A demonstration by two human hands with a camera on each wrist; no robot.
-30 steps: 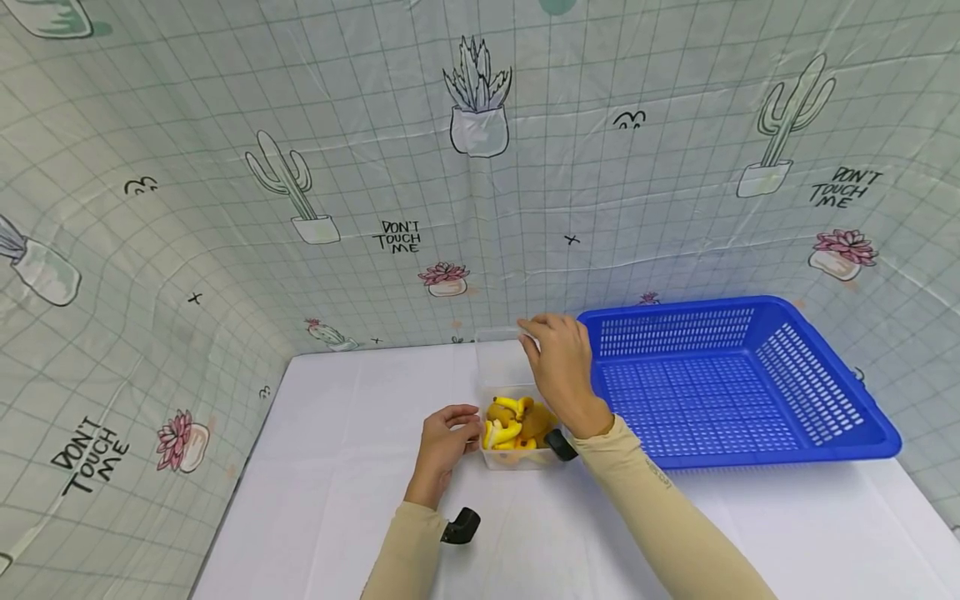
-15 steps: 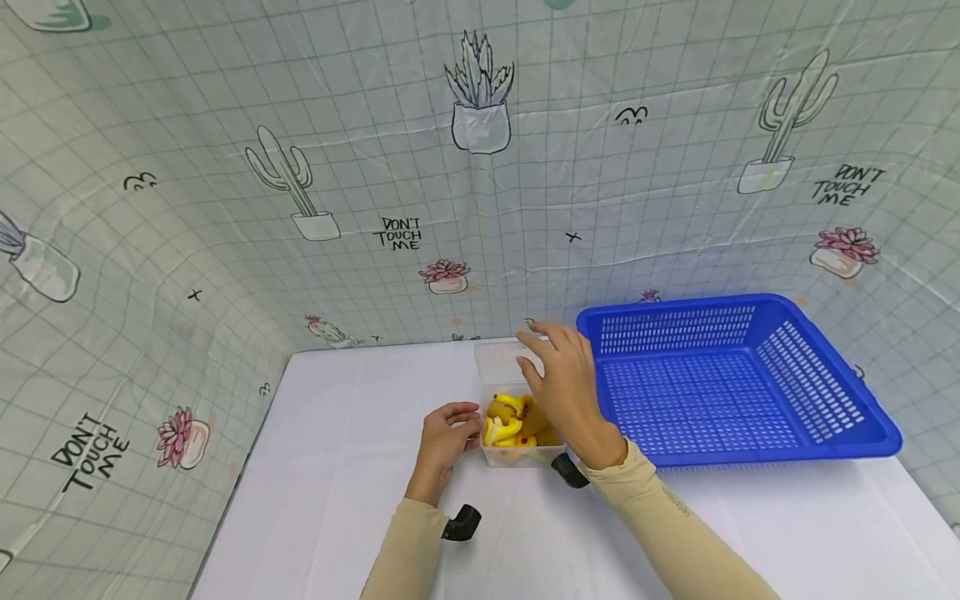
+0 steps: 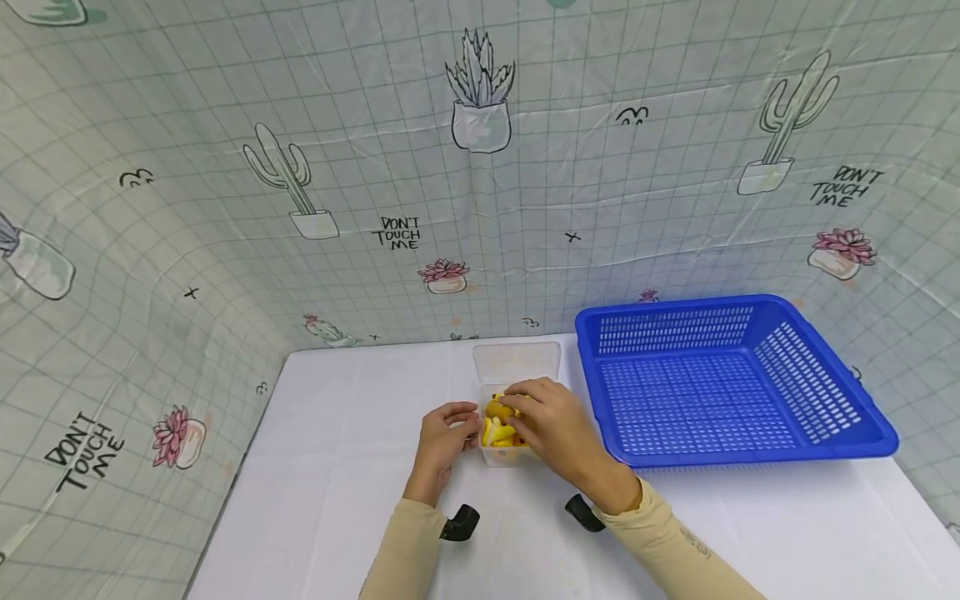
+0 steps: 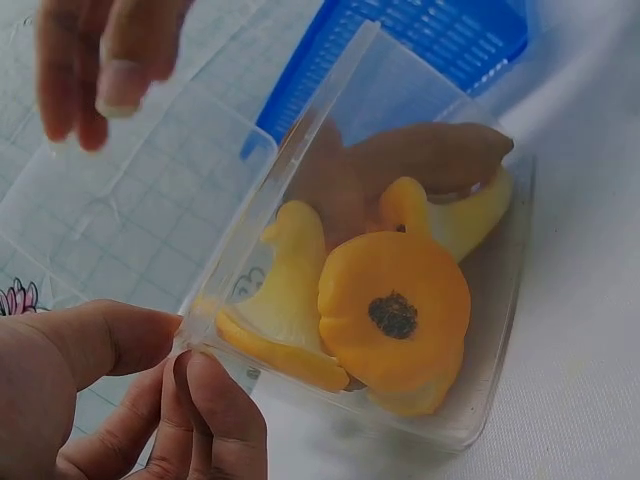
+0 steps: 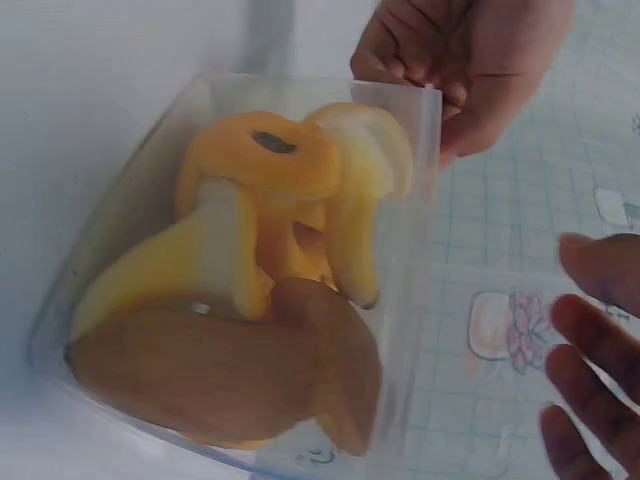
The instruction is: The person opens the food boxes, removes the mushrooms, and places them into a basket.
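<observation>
A clear plastic box (image 4: pixel 480 395) holds toy-like food pieces: a small orange pumpkin (image 4: pixel 395 265), a peeled yellow banana (image 5: pixel 145 265) and a brown sweet-potato-like piece (image 5: pixel 190 370). More yellow pieces lie among them, partly hidden. My left hand (image 3: pixel 442 437) pinches the box rim at its left side between thumb and fingers. Above the box hovers my right hand (image 3: pixel 558 425), its fingers loosely bent and apart; the right wrist view shows nothing between them. In the head view it covers the box's right part. The box's clear lid (image 3: pixel 517 362) lies tipped back behind it.
A large blue plastic basket (image 3: pixel 738 460) stands to the right of the box on the white-covered table (image 3: pixel 337 467). Behind rises a patterned cloth backdrop (image 3: pixel 360 150) with cactus drawings. A black wrist camera (image 3: pixel 461 523) sits beside the left wrist.
My right hand has let go of the lid and come down and toward me, over the box. The lid has tipped farther back. My left hand stays at the box's left side.
</observation>
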